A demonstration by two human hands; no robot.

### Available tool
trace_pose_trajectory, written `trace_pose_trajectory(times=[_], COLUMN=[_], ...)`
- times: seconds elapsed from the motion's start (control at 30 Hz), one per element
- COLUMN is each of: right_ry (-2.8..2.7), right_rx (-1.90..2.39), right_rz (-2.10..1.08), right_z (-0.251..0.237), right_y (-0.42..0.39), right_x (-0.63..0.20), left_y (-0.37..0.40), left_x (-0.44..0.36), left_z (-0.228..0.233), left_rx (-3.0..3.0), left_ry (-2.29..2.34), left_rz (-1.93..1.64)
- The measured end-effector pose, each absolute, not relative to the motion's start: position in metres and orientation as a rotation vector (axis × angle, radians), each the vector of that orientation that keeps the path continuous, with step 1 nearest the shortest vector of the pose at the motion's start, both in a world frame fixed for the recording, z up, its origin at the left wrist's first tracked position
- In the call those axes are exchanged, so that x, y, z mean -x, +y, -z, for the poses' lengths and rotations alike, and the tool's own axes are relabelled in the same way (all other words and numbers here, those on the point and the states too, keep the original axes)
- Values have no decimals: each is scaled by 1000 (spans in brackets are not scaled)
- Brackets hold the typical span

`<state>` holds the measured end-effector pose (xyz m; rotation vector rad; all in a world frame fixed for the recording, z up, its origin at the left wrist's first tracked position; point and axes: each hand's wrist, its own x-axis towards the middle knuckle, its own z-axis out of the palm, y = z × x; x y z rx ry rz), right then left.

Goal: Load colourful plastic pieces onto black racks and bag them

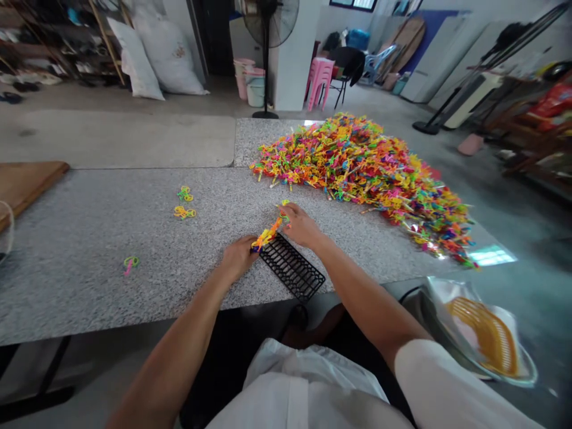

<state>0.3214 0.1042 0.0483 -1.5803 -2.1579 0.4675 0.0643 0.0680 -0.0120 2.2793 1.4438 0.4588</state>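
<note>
- Bright, even daylight fills the room; shadows are soft.
- Glare patch on the counter (491,255) at its right edge.
- Wide-angle bending at the edges; right side and the basket (489,336) are blurred.

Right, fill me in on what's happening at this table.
A person sits at a speckled stone table, both hands over a black plastic grid. The left hand and right hand hold a short row of small bright plastic pieces between them, just above the grid's far end. A big pile of the same coloured pieces lies beyond, to the right. A few loose pieces sit apart on the left.
</note>
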Motion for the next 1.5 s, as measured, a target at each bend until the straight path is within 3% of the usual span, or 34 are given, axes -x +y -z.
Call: trace_pose_trajectory(times=[0.13, 0.27, 0.57, 0.77, 0.97, 1.17, 1.27, 1.37, 1.5], right_ry=[-2285, -2143, -2005, -2011, -2058, -2049, -1675, -1358, -1238], right_rx=[1380, 1438, 1722, 1629, 2124, 2147, 2138, 1947, 1742], right_rz=[-856, -958, -779, -877, -440, -398, -592, -983, -1255], right_z=[-36, -19, -16, -31, -38, -13, -8, -8, -10], right_y=[122, 121, 108, 105, 92, 64, 57, 55, 61], right_x=[-324, -322, -308, -331, -392, -388, -373, -353, -321], left_y=[75, 77, 78, 80, 78, 76, 74, 73, 72], left_x=[-61, -59, -58, -55, -57, -58, -59, -60, -61], left_z=[15, 20, 21, 24, 24, 25, 24, 23, 22], left_rx=[-2275, -2259, -2252, -2250, -2229, -2234, -2246, -2249, -2247], left_ry=[1371, 1356, 1376, 1376, 1443, 1445, 1432, 1441, 1455], left_rz=[-497, -535, -538, -545, -519, -561, -570, -557, -542])
